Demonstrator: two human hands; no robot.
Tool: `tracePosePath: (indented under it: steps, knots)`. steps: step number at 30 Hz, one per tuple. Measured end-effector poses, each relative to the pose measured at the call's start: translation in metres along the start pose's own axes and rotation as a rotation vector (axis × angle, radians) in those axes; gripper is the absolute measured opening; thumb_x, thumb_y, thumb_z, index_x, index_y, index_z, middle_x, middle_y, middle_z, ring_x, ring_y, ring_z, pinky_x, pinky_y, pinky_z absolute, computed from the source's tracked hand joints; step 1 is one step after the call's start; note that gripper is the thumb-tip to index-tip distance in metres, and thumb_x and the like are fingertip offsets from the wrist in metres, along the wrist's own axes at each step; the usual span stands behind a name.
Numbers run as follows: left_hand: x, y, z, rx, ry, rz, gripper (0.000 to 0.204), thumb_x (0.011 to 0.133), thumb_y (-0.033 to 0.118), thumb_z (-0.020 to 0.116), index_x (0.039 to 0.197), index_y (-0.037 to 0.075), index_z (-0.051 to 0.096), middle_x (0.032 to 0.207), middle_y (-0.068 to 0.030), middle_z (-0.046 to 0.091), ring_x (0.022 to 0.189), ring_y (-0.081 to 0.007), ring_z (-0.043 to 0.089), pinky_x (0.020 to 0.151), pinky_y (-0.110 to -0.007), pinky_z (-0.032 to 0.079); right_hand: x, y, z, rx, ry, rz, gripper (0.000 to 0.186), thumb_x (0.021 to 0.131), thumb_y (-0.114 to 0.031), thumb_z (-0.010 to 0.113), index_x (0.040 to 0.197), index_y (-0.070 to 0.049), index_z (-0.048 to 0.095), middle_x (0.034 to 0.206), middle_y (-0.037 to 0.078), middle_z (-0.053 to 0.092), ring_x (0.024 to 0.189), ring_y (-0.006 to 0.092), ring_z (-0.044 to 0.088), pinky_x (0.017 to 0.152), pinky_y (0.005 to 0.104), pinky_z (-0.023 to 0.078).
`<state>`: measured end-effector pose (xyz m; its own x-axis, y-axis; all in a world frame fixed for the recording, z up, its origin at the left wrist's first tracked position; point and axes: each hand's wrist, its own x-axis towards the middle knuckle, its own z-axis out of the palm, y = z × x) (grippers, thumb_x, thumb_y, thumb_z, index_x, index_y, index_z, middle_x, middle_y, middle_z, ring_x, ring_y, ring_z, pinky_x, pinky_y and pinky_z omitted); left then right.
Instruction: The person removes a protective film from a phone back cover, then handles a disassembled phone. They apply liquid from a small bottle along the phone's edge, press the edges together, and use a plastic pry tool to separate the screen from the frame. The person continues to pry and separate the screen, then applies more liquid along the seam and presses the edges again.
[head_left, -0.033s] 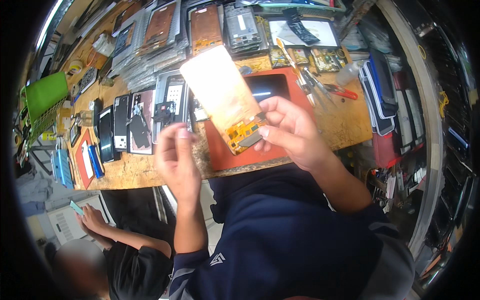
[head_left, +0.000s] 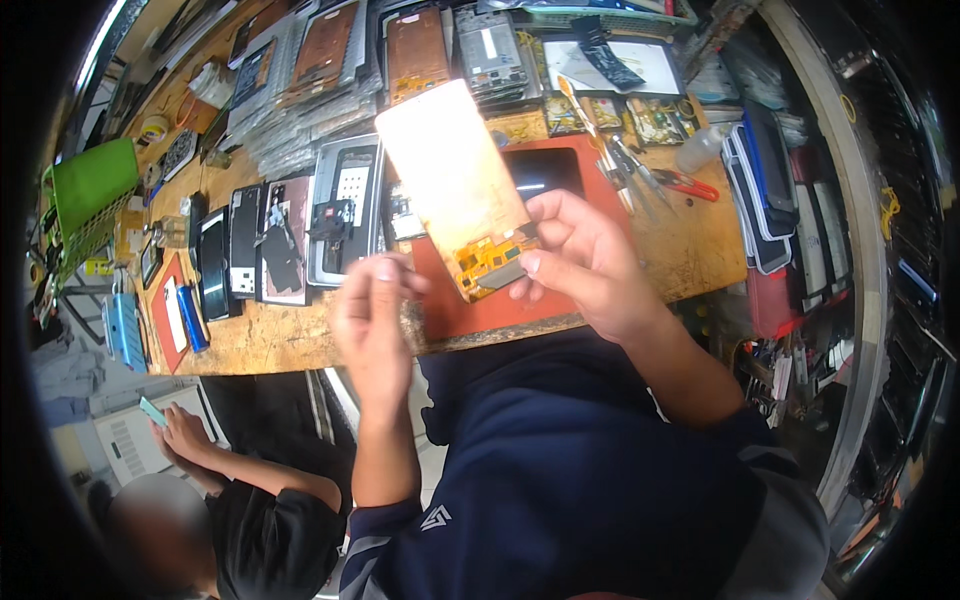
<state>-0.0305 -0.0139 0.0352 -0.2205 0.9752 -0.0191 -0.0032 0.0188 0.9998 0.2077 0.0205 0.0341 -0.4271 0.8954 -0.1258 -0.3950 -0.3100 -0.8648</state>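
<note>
My right hand (head_left: 590,270) grips the lower right edge of a thin phone screen panel (head_left: 450,170), its pale, bright back tilted up toward me, with an orange flex circuit (head_left: 485,258) at its lower end. My left hand (head_left: 370,330) is raised just left of that panel, fingers loosely curled and thumb up, with nothing visible in it. Beneath both is an orange-red mat (head_left: 600,175) with a dark screen (head_left: 550,168) on it. An open grey phone frame (head_left: 330,200) lies to the left.
Stacked screens (head_left: 320,50), a row of phones (head_left: 240,250), tweezers (head_left: 640,175), red-handled cutters (head_left: 690,185), phone cases (head_left: 760,200) and a green basket (head_left: 85,190) crowd the wooden bench (head_left: 680,250). Another person (head_left: 260,530) at lower left holds a light green item (head_left: 152,410).
My left hand has moved a little to the right. The panel in my right hand has shifted slightly up and right.
</note>
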Motion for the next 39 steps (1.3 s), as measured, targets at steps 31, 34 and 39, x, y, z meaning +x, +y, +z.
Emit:
tracePosePath:
  steps: [31,34,39]
  knots:
    - [-0.021,0.004,0.015,-0.024,-0.238,-0.261,0.026,0.111,0.025,0.068,0.100,0.002,0.071,0.083,0.0008,0.069,0.077,-0.0054,0.060,0.071,-0.023,0.048,0.020,0.011,0.006,-0.080,0.035,-0.231,0.026,0.112,-0.009,0.061,0.133,0.006,0.062,0.120,0.008,0.074,0.108,0.0090,0.068,0.093,0.0279,0.057]
    - [-0.022,-0.003,0.011,-0.023,-0.178,-0.198,0.027,0.113,0.026,0.064,0.102,0.002,0.072,0.083,-0.0002,0.070,0.075,-0.0064,0.062,0.070,-0.023,0.049,0.018,0.016,0.000,-0.150,0.074,-0.229,0.029,0.111,-0.009,0.061,0.137,0.006,0.062,0.122,0.009,0.074,0.110,0.0100,0.068,0.096,0.0286,0.057]
    - [-0.023,-0.011,0.015,-0.079,-0.011,-0.177,0.026,0.114,0.024,0.062,0.104,0.002,0.074,0.085,-0.0015,0.072,0.072,-0.0075,0.064,0.067,-0.024,0.052,0.016,0.018,-0.005,-0.179,0.128,-0.241,0.034,0.111,-0.008,0.059,0.142,0.007,0.058,0.129,0.011,0.072,0.115,0.0136,0.068,0.101,0.0318,0.054]
